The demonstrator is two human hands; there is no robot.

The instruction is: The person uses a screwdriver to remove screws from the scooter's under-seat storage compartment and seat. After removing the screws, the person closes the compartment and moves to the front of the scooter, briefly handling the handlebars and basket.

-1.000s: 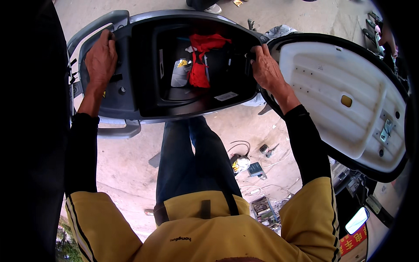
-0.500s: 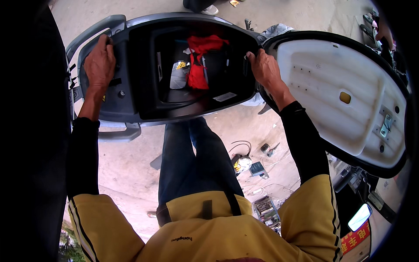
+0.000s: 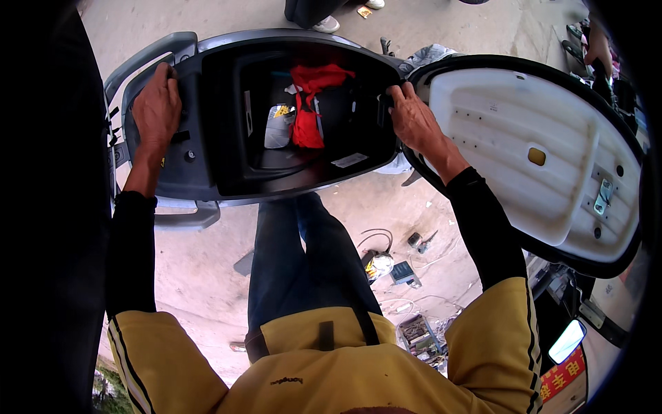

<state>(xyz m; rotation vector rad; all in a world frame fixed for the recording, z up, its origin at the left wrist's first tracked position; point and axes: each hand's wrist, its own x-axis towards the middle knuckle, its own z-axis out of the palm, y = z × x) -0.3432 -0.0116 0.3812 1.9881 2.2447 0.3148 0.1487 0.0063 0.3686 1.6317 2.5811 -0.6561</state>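
Note:
A scooter's black underseat storage bucket (image 3: 269, 176) lies across in front of me, its seat (image 3: 476, 148) swung over to the right with the white underside showing. Inside the bucket are a crumpled red cloth (image 3: 307, 131) and a silver-grey box (image 3: 278, 131) with a yellow mark. My left hand (image 3: 157, 107) is closed on the dark grey tail panel (image 3: 192, 127) beside the bucket, its fingertips partly hidden. At the bucket's right end, by the seat hinge, my right hand (image 3: 417, 123) grips the rim, thumb and fingers bent over it.
Grey grab rails (image 3: 189, 217) stick out at the tail. On the ground below are a charger-like dark box (image 3: 403, 272), cables and a parts tray (image 3: 419, 334). A mirror (image 3: 569, 341) stands at lower right. Another person's shoe (image 3: 326, 25) shows at the top.
The bucket and seat sit slightly lower and further left in the picture. Both hands keep their hold. At the top, more of another person's shoes has come into view.

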